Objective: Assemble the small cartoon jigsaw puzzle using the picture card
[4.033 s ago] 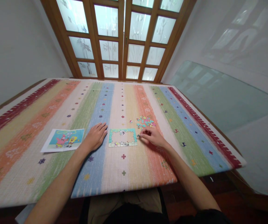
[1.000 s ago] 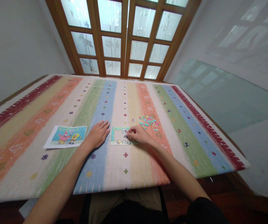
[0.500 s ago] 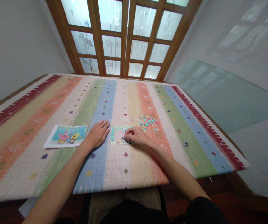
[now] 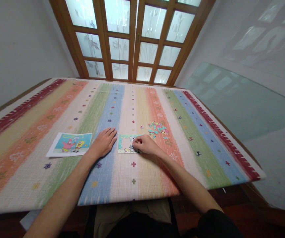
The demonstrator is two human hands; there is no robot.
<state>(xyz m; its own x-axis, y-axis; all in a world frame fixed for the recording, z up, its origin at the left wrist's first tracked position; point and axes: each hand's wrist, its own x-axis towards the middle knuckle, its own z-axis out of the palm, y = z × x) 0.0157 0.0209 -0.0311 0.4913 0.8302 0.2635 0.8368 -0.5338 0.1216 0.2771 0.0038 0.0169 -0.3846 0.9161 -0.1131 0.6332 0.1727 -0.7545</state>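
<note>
A SpongeBob print (image 4: 70,144) lies left of the hands (image 4: 105,142) and jigsaw (image 4: 126,151).

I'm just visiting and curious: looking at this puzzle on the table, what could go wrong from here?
The right hand covers part of the unfinished puzzle, so a careless nudge might push joined pieces apart.

The single piece lying apart from the loose pile could be overlooked on the patterned tablecloth.

The left hand sits close beside the puzzle, so sliding it sideways might knock the border.

Striped cloth (image 4: 132,175) covered the table (image 4: 20,95), print (image 4: 73,143) lay left, puzzle (image 4: 119,145) at centre, loose pieces (image 4: 158,128) farther right.
</note>
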